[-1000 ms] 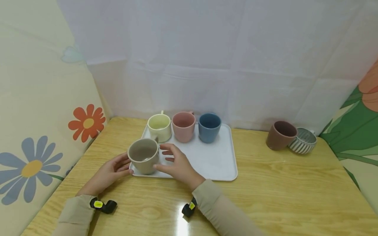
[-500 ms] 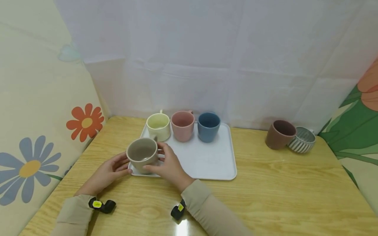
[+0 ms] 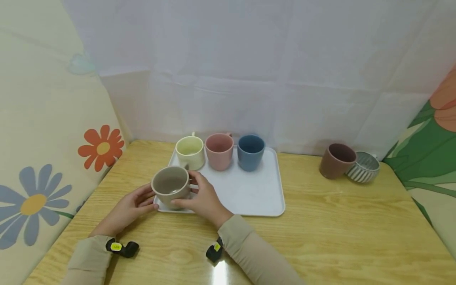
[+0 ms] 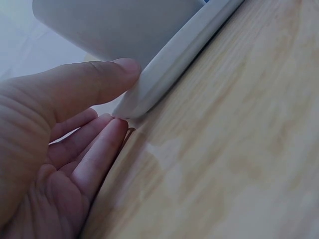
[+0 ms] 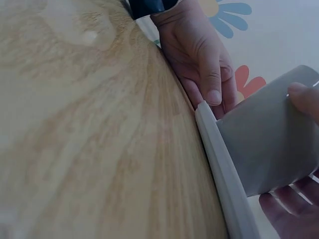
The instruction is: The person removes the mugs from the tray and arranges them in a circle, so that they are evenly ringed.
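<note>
Grey mug (image 3: 168, 188) is standing upright at the near left corner of the tray (image 3: 256, 194); whether its base is fully resting there, I cannot tell. The right hand (image 3: 206, 202) is holding it from the right, fingers and thumb curling round its side. The left hand (image 3: 130, 208) is lying half open beside it, gripping no mug, fingertips seemingly touching the tray's corner. Along the tray's far edge, a yellow mug (image 3: 190, 155), a pink mug (image 3: 219, 152) and a blue cup (image 3: 251, 153) are standing in a row, so those three are looking finished; the grey mug is awaiting release. Towards the tabletop's (image 3: 338, 229) far right corner, a brown cup (image 3: 336, 162) and a ribbed cup (image 3: 363, 170) are standing off the tray, possibly forming what is left.
</note>
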The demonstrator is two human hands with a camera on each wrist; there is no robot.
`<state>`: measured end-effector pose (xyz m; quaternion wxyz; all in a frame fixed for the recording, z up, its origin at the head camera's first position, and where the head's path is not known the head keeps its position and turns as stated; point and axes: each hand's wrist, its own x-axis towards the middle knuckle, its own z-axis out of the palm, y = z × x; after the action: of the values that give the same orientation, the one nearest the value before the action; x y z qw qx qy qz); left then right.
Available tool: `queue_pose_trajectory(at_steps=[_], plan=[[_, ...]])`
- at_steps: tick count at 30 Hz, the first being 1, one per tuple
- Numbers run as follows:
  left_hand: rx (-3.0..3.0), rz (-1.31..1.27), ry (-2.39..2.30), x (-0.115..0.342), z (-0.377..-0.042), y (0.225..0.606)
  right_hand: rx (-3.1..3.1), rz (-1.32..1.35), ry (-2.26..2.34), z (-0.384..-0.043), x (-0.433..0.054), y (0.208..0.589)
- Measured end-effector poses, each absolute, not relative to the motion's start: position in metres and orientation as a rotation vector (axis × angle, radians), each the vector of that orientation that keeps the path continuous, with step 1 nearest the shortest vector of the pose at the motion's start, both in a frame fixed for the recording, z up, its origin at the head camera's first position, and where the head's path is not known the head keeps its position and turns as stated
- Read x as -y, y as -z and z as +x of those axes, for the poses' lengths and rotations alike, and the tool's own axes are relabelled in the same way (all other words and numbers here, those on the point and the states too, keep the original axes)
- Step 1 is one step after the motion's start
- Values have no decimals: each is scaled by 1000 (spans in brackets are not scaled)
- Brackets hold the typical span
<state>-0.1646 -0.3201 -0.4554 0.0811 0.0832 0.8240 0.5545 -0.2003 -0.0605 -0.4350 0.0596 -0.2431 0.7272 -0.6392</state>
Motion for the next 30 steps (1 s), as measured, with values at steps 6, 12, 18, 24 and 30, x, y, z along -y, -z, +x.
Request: queue_pose_trajectory(at_steps=[6,12,18,24,30], plan=[[-2481,218,-1633,323,-163,453,-2189,-729,1919,-199,65,433],[-2502,208,-1609,324,-163,453,-2214,-737,1897,-200,69,434],[-2487,230,-1644,324,-163,457,-2226,-728,1933,-198,68,435],[-2485,234,-1638,323,-163,457,-2217,-703,1976,-198,63,437],[-2449,261,-1674,322,-165,458,-2240,-716,1997,-200,55,441]])
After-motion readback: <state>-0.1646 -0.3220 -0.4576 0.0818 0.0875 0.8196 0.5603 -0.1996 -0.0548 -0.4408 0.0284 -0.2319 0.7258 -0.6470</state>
